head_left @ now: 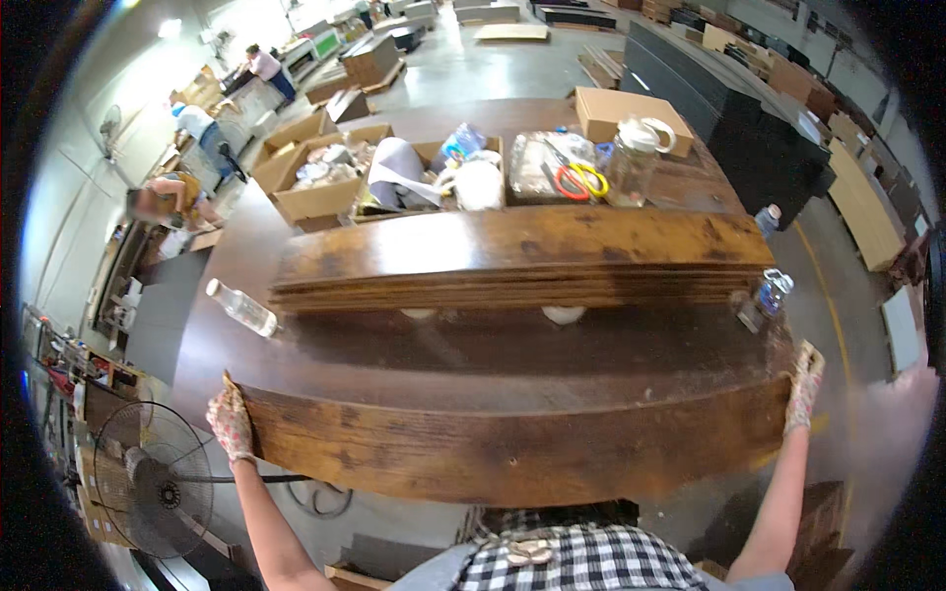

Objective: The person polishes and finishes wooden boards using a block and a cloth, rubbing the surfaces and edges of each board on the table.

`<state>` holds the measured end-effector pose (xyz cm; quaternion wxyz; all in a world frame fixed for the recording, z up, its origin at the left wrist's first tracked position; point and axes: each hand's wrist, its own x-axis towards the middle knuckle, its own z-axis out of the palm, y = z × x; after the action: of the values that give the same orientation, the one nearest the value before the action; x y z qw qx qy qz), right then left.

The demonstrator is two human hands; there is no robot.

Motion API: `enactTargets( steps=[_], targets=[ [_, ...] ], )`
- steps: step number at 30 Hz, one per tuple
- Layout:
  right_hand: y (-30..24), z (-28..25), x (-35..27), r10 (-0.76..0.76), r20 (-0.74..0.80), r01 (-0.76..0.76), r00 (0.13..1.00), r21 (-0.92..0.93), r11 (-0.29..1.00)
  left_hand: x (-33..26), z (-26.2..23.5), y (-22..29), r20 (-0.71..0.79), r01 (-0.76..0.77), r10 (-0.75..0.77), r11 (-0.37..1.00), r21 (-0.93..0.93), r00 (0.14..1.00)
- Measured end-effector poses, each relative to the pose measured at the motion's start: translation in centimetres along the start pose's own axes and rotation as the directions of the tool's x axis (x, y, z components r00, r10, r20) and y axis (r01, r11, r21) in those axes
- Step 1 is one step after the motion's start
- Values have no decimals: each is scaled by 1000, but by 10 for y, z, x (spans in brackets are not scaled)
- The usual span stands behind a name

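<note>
Board (512, 448) — long brown panel, held level at the table's (493, 355) near edge, long axis left to right | left hand (232, 424) — gloved, fingers clamped on its left end | right hand (803, 386) — gloved, fingers clamped on its right end | both equally near | stack of boards (522, 258) lies beyond, parallel.

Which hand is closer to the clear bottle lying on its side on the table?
Left. The left hand grips the board's left end just below the bottle; the right hand holds the far end.
</note>
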<state>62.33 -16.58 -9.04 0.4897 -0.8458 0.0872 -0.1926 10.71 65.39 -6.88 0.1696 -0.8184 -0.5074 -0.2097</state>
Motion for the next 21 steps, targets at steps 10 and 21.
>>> enactTargets(
  steps=[10, 21],
  targets=[
    [-50, -46, 16, 65, -156, 18, 986, 480, 877, 10, -51, 18, 366, 423, -223, 331, -843, 903],
    [47, -110, -31, 212, -56, -26, 976, 930, 367, -56, -47, -13, 279, 236, -356, -159, -959, 892]
  ],
)
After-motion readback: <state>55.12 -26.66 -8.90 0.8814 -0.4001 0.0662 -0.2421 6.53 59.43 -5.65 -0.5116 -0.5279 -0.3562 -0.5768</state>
